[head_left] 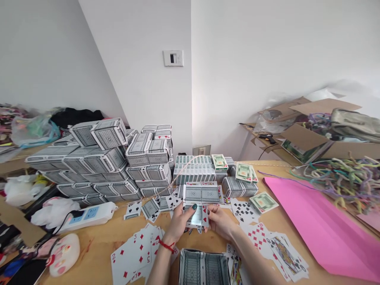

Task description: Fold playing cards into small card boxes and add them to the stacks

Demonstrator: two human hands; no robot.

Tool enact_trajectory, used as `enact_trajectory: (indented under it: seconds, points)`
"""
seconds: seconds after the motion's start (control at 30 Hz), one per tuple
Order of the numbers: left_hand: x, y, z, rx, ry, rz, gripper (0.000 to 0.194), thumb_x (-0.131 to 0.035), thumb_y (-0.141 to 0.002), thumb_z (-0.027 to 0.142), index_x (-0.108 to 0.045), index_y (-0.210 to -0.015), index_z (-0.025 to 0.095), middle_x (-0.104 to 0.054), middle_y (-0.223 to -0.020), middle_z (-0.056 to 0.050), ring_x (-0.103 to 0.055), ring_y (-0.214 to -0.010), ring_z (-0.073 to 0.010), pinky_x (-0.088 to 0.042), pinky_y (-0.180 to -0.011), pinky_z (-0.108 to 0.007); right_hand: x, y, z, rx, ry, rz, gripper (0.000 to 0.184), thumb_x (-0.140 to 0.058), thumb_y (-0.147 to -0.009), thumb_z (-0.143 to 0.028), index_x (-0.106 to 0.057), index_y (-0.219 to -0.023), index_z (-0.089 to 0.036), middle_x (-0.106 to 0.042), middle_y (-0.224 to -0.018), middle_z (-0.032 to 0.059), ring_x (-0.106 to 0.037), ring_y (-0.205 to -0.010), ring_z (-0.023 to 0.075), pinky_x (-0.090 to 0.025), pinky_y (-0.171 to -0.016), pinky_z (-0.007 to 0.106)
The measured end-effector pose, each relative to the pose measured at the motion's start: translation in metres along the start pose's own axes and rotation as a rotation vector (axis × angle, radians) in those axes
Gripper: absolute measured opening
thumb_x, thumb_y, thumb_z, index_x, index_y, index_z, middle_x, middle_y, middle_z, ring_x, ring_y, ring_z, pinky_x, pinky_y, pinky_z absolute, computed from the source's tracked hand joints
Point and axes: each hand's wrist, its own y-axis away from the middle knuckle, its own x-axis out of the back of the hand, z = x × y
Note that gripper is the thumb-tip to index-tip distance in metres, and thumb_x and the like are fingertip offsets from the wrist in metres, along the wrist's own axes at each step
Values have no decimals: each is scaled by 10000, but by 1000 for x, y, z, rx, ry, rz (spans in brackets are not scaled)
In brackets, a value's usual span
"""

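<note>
My left hand point(180, 220) is closed on some playing cards point(195, 219), its dark-nailed thumb pressed flat over their patterned back. A red heart index shows along the right edge of these cards. At that edge, my right hand point(220, 222) pinches the cards with its fingertips; part of the grip is hidden. Just beyond lies a flat panel made of card backs point(201, 193). Close to my forearms stands an open box made of cards point(204, 266), with patterned backs inside. Loose diamond cards point(130, 253) spread to the left, and face cards point(286, 253) to the right.
Blocks built from cards point(97, 166) are stacked high at the back left. Green card packs point(264, 202) sit at the right, beside a pink sheet point(320, 225). A white power strip point(89, 217) lies left. Cardboard boxes point(329, 144) and coloured pipe-cleaner-like strands point(347, 182) fill the far right.
</note>
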Motion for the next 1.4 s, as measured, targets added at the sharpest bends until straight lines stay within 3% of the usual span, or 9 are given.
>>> enact_trajectory:
  seconds: [0.23,0.4,0.57,0.67,0.83,1.03,1.2,1.3,1.4]
  points:
    - [-5,1,1,-6,38,-68,414,-628,-701,387,-566,-1059,188,-678,-743,-15,-567,-508,-137,-423,-485,-231,-8,2,-1,-22,85,-17,328,-639,-628,-511,-526,-613,-203,-567,-477,-41,-533,-428,119,-435,-491,247]
    - [-4,0,2,-132,-10,-12,296,-620,-718,333,-612,-974,184,-678,-929,-39,-602,-819,-202,-439,-735,-276,-10,1,-2,-20,152,-24,330,-610,-668,-513,-521,-661,-194,-584,-512,-39,-536,-420,110,-442,-489,247]
    - [0,-2,-4,-188,-109,35,225,-579,-751,322,-627,-927,190,-663,-967,-40,-572,-915,-214,-391,-835,-293,-10,-2,-1,38,295,-21,353,-564,-702,-534,-505,-670,-187,-579,-474,-38,-525,-374,101,-361,-390,195]
    - [0,-3,-5,-209,-164,59,215,-558,-762,336,-630,-898,186,-659,-968,-52,-566,-926,-218,-384,-847,-299,-11,-2,3,62,406,40,346,-529,-732,-533,-484,-671,-195,-544,-409,-56,-493,-327,96,-323,-340,182]
    - [-3,-2,-1,-259,-131,-30,320,-656,-675,256,-605,-983,183,-641,-1038,-67,-558,-976,-232,-382,-887,-332,-15,-3,11,102,491,195,345,-470,-770,-538,-439,-667,-211,-461,-344,-92,-405,-256,77,-268,-277,170]
    - [-1,-5,-4,-195,-108,-53,326,-655,-673,259,-603,-978,160,-661,-1004,-81,-583,-942,-241,-418,-852,-343,-11,-3,6,46,378,35,350,-513,-738,-546,-446,-721,-203,-519,-417,-73,-491,-328,95,-362,-335,186]
    - [0,-5,-2,-222,-165,-1,298,-621,-702,299,-606,-970,170,-659,-1014,-70,-584,-942,-232,-418,-853,-344,-6,2,0,-31,233,-125,370,-607,-685,-499,-430,-814,-200,-598,-582,-36,-601,-480,138,-474,-478,258]
    - [0,-4,0,-239,-232,20,279,-613,-703,311,-615,-946,174,-661,-1006,-64,-594,-908,-226,-432,-824,-334,-5,3,0,-32,313,-155,374,-623,-673,-481,-418,-801,-196,-614,-586,-25,-623,-514,154,-484,-518,276]
    - [0,-4,-1,-264,-321,44,264,-596,-711,313,-619,-931,169,-672,-962,-65,-603,-855,-216,-439,-803,-331,-7,1,3,-56,438,-116,338,-568,-716,-483,-394,-806,-207,-600,-523,-44,-594,-435,145,-460,-442,251]
